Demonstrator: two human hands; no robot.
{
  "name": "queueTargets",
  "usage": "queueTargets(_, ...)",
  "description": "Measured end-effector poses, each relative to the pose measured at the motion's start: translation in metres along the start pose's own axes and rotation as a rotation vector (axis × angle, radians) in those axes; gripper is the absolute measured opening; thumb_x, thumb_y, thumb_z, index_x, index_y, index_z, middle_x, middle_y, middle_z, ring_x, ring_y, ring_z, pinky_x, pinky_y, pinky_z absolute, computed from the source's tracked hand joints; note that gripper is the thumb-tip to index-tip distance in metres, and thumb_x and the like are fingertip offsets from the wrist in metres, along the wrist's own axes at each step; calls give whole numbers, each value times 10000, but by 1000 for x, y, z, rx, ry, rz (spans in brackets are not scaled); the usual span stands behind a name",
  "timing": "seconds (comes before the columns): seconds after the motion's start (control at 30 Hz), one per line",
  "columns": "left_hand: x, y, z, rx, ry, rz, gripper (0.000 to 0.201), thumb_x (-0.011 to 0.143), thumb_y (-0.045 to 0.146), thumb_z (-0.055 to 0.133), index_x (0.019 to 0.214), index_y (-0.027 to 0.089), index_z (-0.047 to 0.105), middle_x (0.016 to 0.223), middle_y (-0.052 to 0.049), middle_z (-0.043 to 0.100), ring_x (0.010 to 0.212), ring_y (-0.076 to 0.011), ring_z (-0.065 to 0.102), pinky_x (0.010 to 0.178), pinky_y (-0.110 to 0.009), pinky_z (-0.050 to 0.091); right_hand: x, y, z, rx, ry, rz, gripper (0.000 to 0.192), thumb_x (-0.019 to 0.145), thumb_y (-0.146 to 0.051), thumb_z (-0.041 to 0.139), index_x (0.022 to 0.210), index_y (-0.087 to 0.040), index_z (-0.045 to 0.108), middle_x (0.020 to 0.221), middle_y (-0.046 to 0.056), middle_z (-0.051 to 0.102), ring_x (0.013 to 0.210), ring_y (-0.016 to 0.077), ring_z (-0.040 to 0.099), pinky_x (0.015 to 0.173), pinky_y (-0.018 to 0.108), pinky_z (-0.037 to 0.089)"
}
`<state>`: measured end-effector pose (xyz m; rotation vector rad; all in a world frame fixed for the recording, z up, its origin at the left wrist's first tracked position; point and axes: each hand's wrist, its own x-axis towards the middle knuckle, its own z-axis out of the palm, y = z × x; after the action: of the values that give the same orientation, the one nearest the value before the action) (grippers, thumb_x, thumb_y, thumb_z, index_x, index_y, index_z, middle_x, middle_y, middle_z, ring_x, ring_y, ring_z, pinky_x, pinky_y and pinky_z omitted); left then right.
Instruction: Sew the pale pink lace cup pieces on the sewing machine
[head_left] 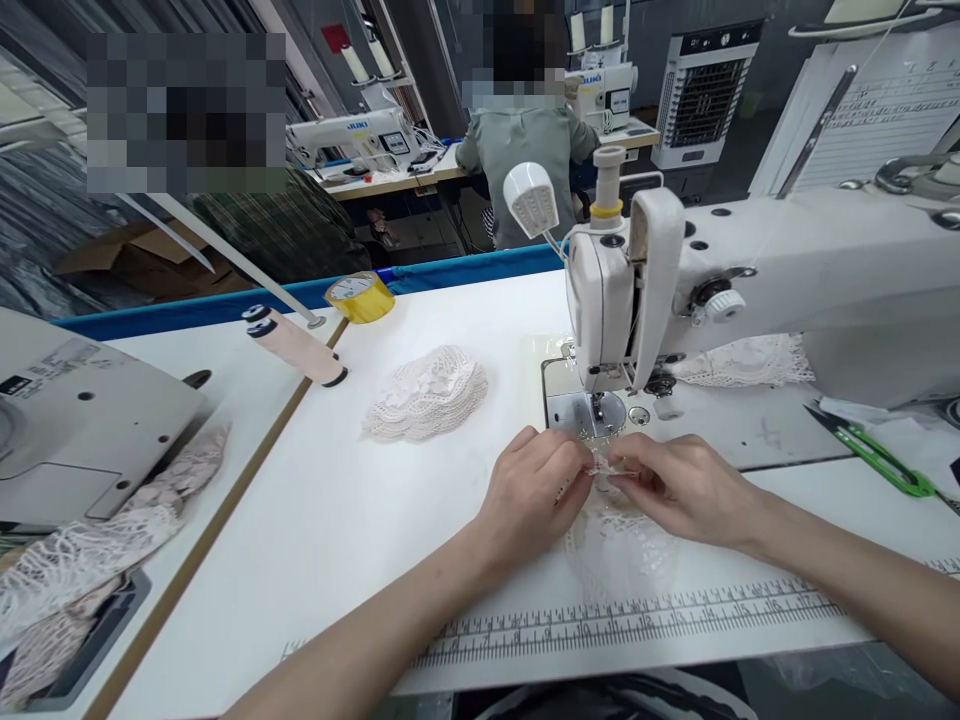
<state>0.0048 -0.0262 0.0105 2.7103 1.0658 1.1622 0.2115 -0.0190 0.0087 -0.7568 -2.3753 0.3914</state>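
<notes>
Just in front of the sewing machine's needle plate [606,412], my left hand [536,485] and my right hand [679,485] pinch a piece of white lace [619,545] between them. Its top edge is held at the fingertips, while the sheer lower part hangs over the table toward me. Both hands are closed, close together, below the presser foot [598,408]. The white sewing machine [750,260] stands above and to the right. Left of the hands lies a neat stack of scalloped lace pieces [427,395].
More lace [757,360] lies under the machine arm. Green-handled thread snips [885,460] are at the right. Yellow tape [360,297] and a pale thread cone [296,345] sit at the back left. A printed ruler [600,630] runs along the front edge. Two people sit beyond the table.
</notes>
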Motion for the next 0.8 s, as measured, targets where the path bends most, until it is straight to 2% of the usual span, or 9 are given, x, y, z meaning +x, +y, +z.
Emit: queueTargets(0.8,1,2,-1,10,-13,-3,92,848,100,491,827,189,508,747,11,634,629,-106,545,591,-263,359,-2,2,1,-3,-14,-36,192,907,-133,429,1090,-190,421,621,-74,536,451,78,455,441,195,364)
